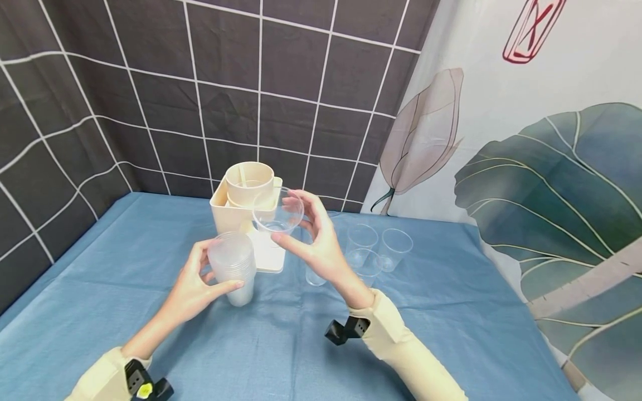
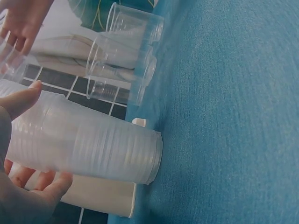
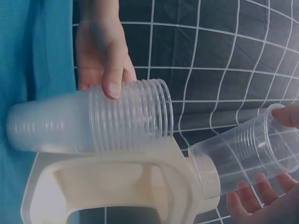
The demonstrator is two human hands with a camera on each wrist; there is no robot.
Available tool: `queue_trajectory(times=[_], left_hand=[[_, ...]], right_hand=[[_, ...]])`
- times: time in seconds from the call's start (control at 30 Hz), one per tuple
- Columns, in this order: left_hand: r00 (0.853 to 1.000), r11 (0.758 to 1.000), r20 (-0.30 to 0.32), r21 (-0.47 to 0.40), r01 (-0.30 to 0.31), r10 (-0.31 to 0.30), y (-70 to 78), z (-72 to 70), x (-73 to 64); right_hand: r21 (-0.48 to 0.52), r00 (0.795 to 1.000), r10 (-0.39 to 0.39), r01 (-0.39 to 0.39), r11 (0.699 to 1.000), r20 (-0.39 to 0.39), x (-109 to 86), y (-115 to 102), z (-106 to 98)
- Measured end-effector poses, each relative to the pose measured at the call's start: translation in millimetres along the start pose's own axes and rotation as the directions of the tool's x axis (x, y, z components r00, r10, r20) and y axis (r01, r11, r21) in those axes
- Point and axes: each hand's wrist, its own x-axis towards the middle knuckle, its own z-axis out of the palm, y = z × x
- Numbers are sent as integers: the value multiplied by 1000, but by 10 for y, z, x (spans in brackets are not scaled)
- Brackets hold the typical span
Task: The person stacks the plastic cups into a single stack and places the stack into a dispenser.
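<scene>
My left hand (image 1: 197,285) grips a stack of nested clear plastic cups (image 1: 236,267), thumb on one side and fingers round the other. In the left wrist view the base of the stack is right at the blue cloth. A single clear plastic cup (image 3: 236,156) is in my right hand (image 1: 317,240), held near its rim between thumb and fingers, raised and to the right of the stack. Several more clear cups (image 1: 396,248) stand on the cloth behind and to the right of my right hand, which partly covers the group.
A cream organizer (image 1: 220,214) with a round cream cup (image 1: 248,189) on it stands at the back, behind the stack. Blue cloth (image 1: 281,345) covers the table. A dark gridded curtain (image 1: 225,111) and a leaf-patterned curtain (image 1: 501,167) hang behind.
</scene>
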Motion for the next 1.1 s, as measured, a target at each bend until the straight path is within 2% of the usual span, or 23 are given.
queue_trajectory(times=[0.33,0.63,1.1], left_hand=[[1000,1000,2,-13,7,-7,13,-5,-2],[1000,1000,0,8,9,-9,-2,-9,-2],[1000,1000,8,-17,13,-12,10,-10,0]], right_hand=[[23,999,-5,5,1000,37,38,6,88],[71,998,-1,-4,997,67,61,16,156],[60,993,29,-36,998,116,63,64,281]])
